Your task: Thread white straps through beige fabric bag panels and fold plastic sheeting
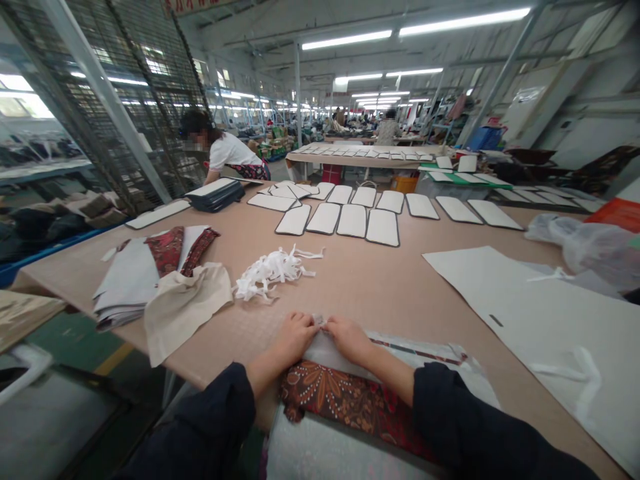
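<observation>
My left hand (296, 339) and my right hand (349, 340) meet at the near middle of the table, fingertips pinched together on the edge of a translucent whitish sheet (324, 348). What exactly lies between the fingertips is partly hidden. Under my right forearm lies a folded brown and red patterned cloth (345, 400) with dotted flower shapes. Pale, glossy material (330, 453) extends below it toward me. Beyond my left hand sits a loose heap of white strips (273, 273).
A stack of pale sheets (125, 280) with patterned pieces and a beige cloth (193, 300) is at left. Pale dark-edged panels (353, 220) line the far side. A large white sheet (560, 320) and clear plastic (575, 240) lie right. A co-worker (233, 153) bends over the far left.
</observation>
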Motion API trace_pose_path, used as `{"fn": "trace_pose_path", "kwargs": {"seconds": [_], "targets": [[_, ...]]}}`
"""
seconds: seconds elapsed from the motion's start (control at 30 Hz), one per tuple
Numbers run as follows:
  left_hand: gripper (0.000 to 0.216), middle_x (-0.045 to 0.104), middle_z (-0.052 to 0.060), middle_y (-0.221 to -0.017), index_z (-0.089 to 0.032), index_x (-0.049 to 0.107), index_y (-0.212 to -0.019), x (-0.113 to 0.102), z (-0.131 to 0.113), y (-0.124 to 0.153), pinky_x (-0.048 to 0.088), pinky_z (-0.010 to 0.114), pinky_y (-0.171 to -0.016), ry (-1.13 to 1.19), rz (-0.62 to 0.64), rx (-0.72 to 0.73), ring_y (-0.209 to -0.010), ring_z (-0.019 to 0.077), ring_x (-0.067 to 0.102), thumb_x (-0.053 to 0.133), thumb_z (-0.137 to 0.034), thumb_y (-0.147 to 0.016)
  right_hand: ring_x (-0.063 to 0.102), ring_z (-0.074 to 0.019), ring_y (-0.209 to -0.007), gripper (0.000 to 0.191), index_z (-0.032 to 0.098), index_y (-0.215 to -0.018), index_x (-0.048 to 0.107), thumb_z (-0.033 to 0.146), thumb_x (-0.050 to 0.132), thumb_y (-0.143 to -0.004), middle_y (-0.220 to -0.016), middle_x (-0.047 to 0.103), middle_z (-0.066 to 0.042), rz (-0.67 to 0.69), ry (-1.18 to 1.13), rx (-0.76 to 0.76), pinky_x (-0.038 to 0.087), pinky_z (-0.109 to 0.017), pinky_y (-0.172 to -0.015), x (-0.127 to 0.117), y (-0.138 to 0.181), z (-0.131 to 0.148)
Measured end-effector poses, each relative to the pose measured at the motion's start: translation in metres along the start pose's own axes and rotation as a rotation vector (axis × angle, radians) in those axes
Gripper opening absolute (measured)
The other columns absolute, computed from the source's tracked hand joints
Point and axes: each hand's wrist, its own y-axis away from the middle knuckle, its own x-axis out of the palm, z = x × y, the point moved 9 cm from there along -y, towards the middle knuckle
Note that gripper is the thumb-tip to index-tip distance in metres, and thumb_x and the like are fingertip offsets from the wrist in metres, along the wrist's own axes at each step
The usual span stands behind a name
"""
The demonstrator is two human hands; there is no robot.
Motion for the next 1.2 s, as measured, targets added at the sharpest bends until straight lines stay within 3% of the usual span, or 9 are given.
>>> {"fn": "trace_pose_path", "kwargs": {"seconds": [0.13, 0.3, 0.4, 0.47, 0.57, 0.67, 0.87, 1.0, 1.2], "targets": [[0.016, 0.058, 0.005, -0.087, -0.02, 0.062, -0.088, 0.0, -0.001, -0.001, 0.033, 0.036, -0.084, 0.033, 0.014, 0.01, -0.086, 0.0186, 0.05, 0.046, -0.023, -0.085, 0.05, -0.0203, -0.093, 0.021, 0.016, -0.089, 0.062, 0.014, 0.042, -0.082, -0.095, 0.059, -0.01, -0.006, -0.023, 0.146, 0.036, -0.027, -0.076, 0.0, -0.009, -0.014], [0.017, 0.059, 0.004, -0.095, -0.021, 0.061, -0.095, 0.0, 0.025, 0.003, 0.038, 0.03, -0.081, 0.231, -0.058, -0.184, -0.091, 0.0176, 0.052, 0.053, -0.023, -0.079, 0.053, -0.0151, -0.068, 0.009, 0.015, -0.072, 0.06, 0.01, 0.054, -0.067, -0.072, 0.061, -0.005, 0.071, -0.157, 0.26, 0.035, -0.023, -0.059, 0.006, -0.024, -0.028], [0.024, 0.059, 0.006, -0.096, -0.018, 0.06, -0.098, -0.004, 0.043, 0.012, 0.039, 0.029, -0.081, 0.358, -0.158, -0.361, -0.092, 0.0184, 0.053, 0.058, -0.028, -0.075, 0.049, -0.0107, -0.058, 0.007, 0.016, -0.066, 0.057, 0.009, 0.056, -0.063, -0.062, 0.058, 0.001, 0.113, -0.284, 0.212, 0.033, -0.02, -0.054, 0.006, -0.022, -0.03], [0.021, 0.059, 0.005, -0.094, -0.019, 0.062, -0.091, -0.003, 0.046, 0.014, 0.039, 0.029, -0.082, 0.454, -0.168, -0.401, -0.091, 0.018, 0.053, 0.059, -0.03, -0.074, 0.05, -0.0101, -0.059, 0.008, 0.016, -0.069, 0.056, 0.01, 0.057, -0.063, -0.064, 0.059, 0.002, 0.119, -0.373, 0.146, 0.035, -0.019, -0.054, 0.003, -0.018, -0.028], [0.014, 0.062, 0.002, -0.083, -0.019, 0.064, -0.077, 0.005, 0.044, 0.013, 0.041, 0.025, -0.075, 0.552, -0.125, -0.423, -0.082, 0.0156, 0.056, 0.056, -0.03, -0.076, 0.055, -0.0106, -0.067, 0.021, 0.016, -0.087, 0.054, 0.011, 0.056, -0.068, -0.076, 0.062, 0.001, 0.098, -0.489, 0.063, 0.04, -0.019, -0.059, -0.002, -0.016, -0.022], [0.016, 0.062, -0.001, -0.068, -0.019, 0.063, -0.075, 0.014, 0.045, 0.011, 0.04, 0.022, -0.061, 0.539, -0.079, -0.477, -0.066, 0.0134, 0.056, 0.052, -0.03, -0.078, 0.057, -0.0102, -0.074, 0.029, 0.017, -0.104, 0.046, 0.008, 0.045, -0.076, -0.088, 0.063, -0.002, 0.029, -0.538, 0.017, 0.042, -0.021, -0.065, -0.006, -0.022, -0.018], [0.02, 0.06, 0.0, -0.071, -0.018, 0.057, -0.092, 0.017, 0.05, 0.01, 0.038, 0.024, -0.062, 0.403, -0.091, -0.596, -0.068, 0.0142, 0.054, 0.055, -0.028, -0.075, 0.053, -0.0142, -0.078, 0.016, 0.017, -0.085, 0.056, 0.007, 0.048, -0.074, -0.082, 0.06, -0.002, -0.066, -0.442, -0.049, 0.039, -0.026, -0.073, -0.003, -0.038, -0.012], [0.019, 0.057, 0.003, -0.085, -0.017, 0.053, -0.093, 0.006, 0.04, 0.01, 0.037, 0.029, -0.074, 0.311, -0.123, -0.564, -0.084, 0.018, 0.052, 0.055, -0.026, -0.076, 0.052, -0.0137, -0.079, 0.014, 0.016, -0.078, 0.06, 0.008, 0.048, -0.075, -0.081, 0.059, -0.002, -0.052, -0.376, -0.089, 0.039, -0.024, -0.075, -0.001, -0.044, -0.011], [0.014, 0.056, 0.006, -0.088, -0.018, 0.059, -0.085, -0.001, 0.008, 0.003, 0.033, 0.036, -0.075, -0.054, -0.072, -0.263, -0.086, 0.0219, 0.048, 0.045, -0.023, -0.085, 0.052, -0.0133, -0.079, 0.015, 0.015, -0.076, 0.062, 0.01, 0.047, -0.077, -0.081, 0.059, -0.004, -0.018, -0.283, -0.069, 0.038, -0.023, -0.075, 0.0, -0.052, -0.013]]}}
